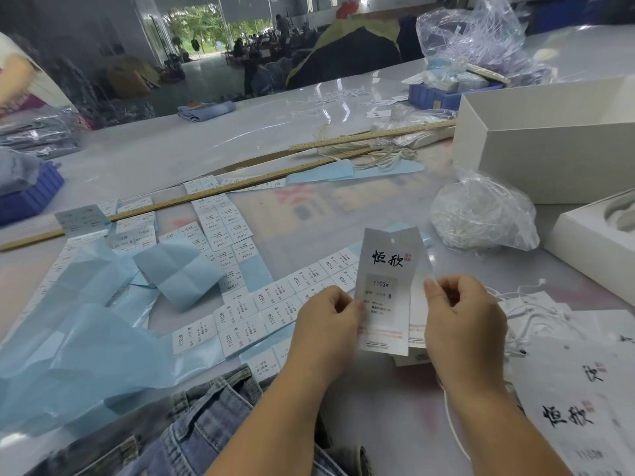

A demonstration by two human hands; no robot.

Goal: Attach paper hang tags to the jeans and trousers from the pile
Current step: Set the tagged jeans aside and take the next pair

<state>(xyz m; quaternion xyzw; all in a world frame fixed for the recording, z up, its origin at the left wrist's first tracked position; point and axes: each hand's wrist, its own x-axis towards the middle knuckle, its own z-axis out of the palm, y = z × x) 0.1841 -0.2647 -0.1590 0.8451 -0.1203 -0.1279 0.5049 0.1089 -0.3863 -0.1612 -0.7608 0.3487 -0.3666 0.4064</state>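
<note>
A grey-white paper hang tag (386, 280) with black brush characters, a punched hole at its top and a "1103#" sticker stands upright between my hands. My left hand (326, 324) pinches its left edge. My right hand (460, 321) is closed at its right edge, and a thin white string (453, 427) trails down from that hand. Blue jeans (206, 427) lie at the near table edge under my left forearm. More hang tags with strings (570, 389) lie at the lower right.
Rows of white size stickers (240, 304) on pale blue backing sheets (86, 324) cover the table to the left. Two wooden rulers (213, 194) lie across the middle. A plastic bag of strings (481, 214) and white boxes (543, 142) stand right. A blue crate (31, 194) sits left.
</note>
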